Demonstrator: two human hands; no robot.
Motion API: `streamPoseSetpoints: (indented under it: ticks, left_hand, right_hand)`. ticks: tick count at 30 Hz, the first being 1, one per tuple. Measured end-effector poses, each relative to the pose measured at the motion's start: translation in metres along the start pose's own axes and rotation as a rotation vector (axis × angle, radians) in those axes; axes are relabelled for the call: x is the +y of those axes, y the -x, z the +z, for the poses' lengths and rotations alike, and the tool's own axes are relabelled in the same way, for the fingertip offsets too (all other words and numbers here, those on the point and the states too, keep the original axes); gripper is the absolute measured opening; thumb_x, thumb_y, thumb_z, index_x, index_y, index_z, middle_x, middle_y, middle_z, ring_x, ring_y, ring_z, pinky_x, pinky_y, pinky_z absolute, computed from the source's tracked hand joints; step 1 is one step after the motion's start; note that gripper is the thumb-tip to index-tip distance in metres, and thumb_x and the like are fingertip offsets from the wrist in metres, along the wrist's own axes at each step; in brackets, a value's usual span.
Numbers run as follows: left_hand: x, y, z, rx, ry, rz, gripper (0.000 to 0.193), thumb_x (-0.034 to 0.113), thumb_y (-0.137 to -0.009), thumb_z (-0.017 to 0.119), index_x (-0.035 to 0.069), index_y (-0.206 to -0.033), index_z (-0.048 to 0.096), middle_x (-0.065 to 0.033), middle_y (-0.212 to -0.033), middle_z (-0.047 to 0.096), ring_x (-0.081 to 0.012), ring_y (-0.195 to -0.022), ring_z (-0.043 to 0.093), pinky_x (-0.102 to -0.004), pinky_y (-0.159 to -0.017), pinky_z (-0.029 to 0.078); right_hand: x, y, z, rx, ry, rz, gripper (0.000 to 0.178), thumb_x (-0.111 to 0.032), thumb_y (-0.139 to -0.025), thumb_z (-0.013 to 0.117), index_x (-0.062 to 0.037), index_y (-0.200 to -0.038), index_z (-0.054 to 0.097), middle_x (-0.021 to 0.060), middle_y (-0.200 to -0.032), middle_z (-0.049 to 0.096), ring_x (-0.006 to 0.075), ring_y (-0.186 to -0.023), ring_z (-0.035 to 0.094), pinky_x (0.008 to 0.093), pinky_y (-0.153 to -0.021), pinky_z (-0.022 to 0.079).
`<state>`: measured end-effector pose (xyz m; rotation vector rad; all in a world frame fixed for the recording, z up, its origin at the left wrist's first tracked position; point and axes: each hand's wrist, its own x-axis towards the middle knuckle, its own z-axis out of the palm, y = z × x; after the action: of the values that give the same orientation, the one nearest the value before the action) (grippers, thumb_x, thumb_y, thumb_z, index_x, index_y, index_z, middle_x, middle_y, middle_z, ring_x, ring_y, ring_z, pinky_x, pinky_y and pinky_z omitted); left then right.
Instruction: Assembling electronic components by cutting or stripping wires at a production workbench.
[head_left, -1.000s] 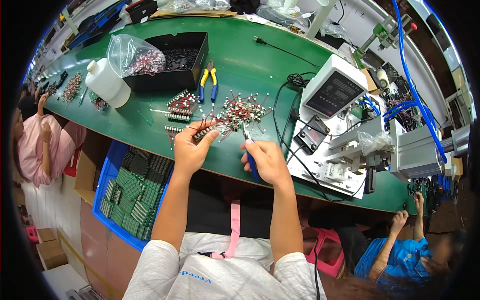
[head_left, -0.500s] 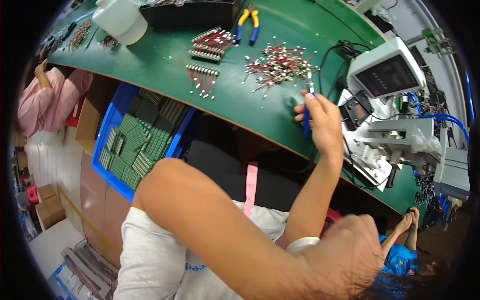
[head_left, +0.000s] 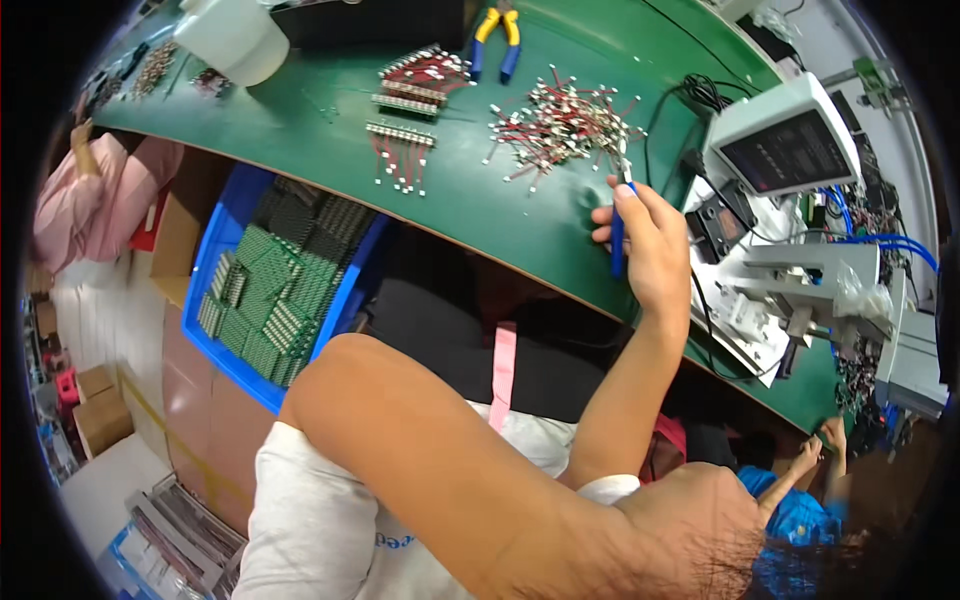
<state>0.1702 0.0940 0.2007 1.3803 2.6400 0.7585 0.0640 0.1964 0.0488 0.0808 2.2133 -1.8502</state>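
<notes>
Head view: the blue pliers [head_left: 617, 240] are right of centre in the frame, their metal tips at the right edge of the wire pile [head_left: 560, 125]. The right hand [head_left: 650, 235] has a narrow grip, wrapped around the handles; whether the tips pinch a wire is too small to tell. Because the wires lie tangled, a pull on one could drag others along or strain its end. With only one hand there, a nudged wire could also slide off, unsteadied. The left hand [head_left: 700, 505], lower right, is near the hair; its fingers are hidden, so I cannot tell its grip. At upper centre, left of the pile, lie a wired strip [head_left: 402, 135] and stacked boards [head_left: 410, 100]; a careless brush could bend their wires. Farther out on the desk [head_left: 470, 195] are yellow-blue pliers [head_left: 482, 50], a bottle [head_left: 235, 45] at upper left and a display box [head_left: 785, 150] at upper right.
</notes>
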Motion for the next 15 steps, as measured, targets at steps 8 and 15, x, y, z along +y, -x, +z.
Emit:
streamPoseSetpoints:
  ticks: [8, 15]
  left_hand:
    - [-0.005, -0.003, 0.006, 0.095, 0.104, 0.024, 0.020, 0.010, -0.064, 0.064, 0.007, -0.084, 0.061, -0.0038, -0.065, 0.053, -0.0185, -0.050, 0.047, -0.0273, -0.045, 0.040]
    - [-0.015, 0.014, 0.003, 0.183, 0.152, 0.135, 0.019, 0.010, -0.063, 0.065, 0.007, -0.082, 0.062, -0.0038, -0.064, 0.053, -0.0187, -0.049, 0.046, -0.0273, -0.045, 0.040]
  right_hand:
    - [0.005, 0.001, -0.012, 0.064, -0.009, 0.015, 0.034, -0.022, -0.092, 0.056, 0.0047, -0.112, 0.060, 0.0091, -0.080, 0.065, 0.0121, -0.064, 0.058, 0.0207, -0.060, 0.045]
    - [0.005, 0.005, -0.002, -0.030, 0.230, -0.091, 0.039, -0.022, -0.088, 0.060, 0.0064, -0.115, 0.057, 0.0108, -0.087, 0.065, 0.0165, -0.073, 0.061, 0.0238, -0.069, 0.047]
